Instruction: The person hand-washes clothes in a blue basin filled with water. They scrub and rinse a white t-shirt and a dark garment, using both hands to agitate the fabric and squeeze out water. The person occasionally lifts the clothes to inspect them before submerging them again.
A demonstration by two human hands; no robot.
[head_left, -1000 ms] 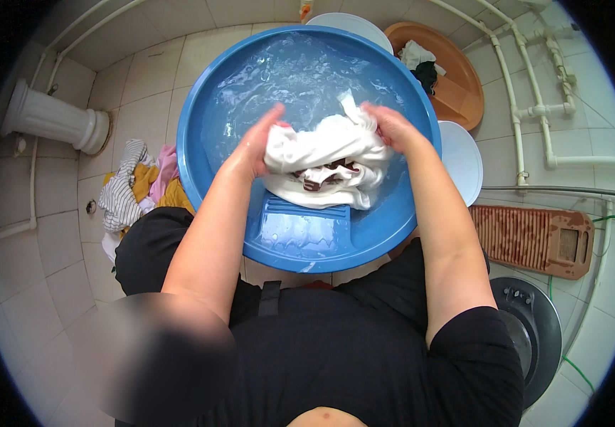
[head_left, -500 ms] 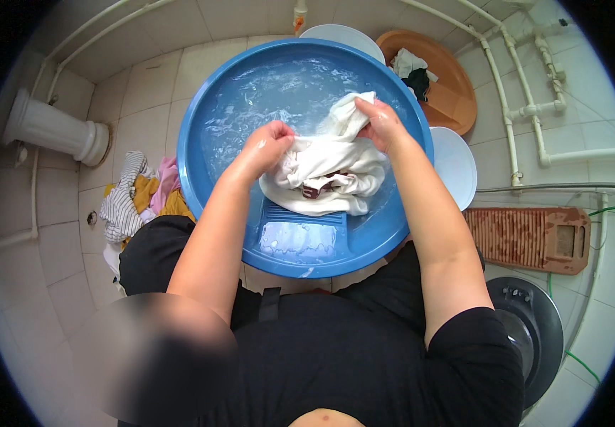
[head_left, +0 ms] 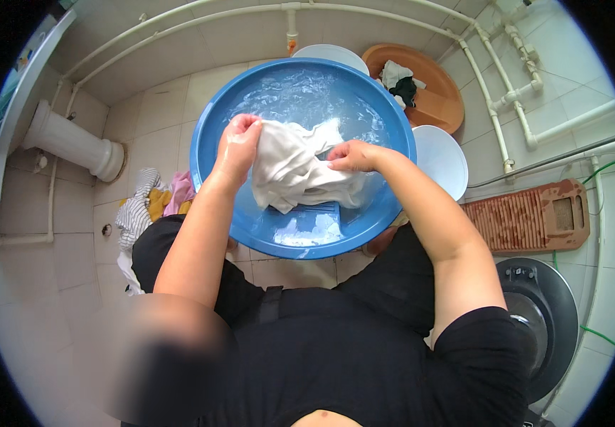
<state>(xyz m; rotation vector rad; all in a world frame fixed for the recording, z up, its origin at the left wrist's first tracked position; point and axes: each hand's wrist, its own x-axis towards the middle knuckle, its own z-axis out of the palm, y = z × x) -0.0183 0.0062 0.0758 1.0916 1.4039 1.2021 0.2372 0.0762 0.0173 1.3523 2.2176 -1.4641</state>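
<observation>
A wet white garment (head_left: 286, 167) hangs partly lifted over a large blue basin (head_left: 200, 135) of water. At its upper left corner, my left hand (head_left: 238, 146) is closed, pinching the fabric. My right hand (head_left: 356, 155) has its fingers closed on the cloth's right side, the thumb partly out of sight. The garment's lower folds lie over the ribbed ledge (head_left: 307, 229) moulded into the basin's near side, and its right part trails in the rippling water. What kind of garment it is cannot be made out.
An orange basin (head_left: 446, 110) with white and dark cloths stands at the far right, by two white basins (head_left: 441, 160). A brown washboard (head_left: 513, 219) and a dark round tub (head_left: 560, 320) lie to the right. Striped, yellow and pink clothes (head_left: 154, 203) are heaped at left, near a white pedestal (head_left: 72, 142).
My left hand has moved left and up, spreading the bunched garment. My right hand has come down and closer in. The dark red patch among the folds no longer shows.
</observation>
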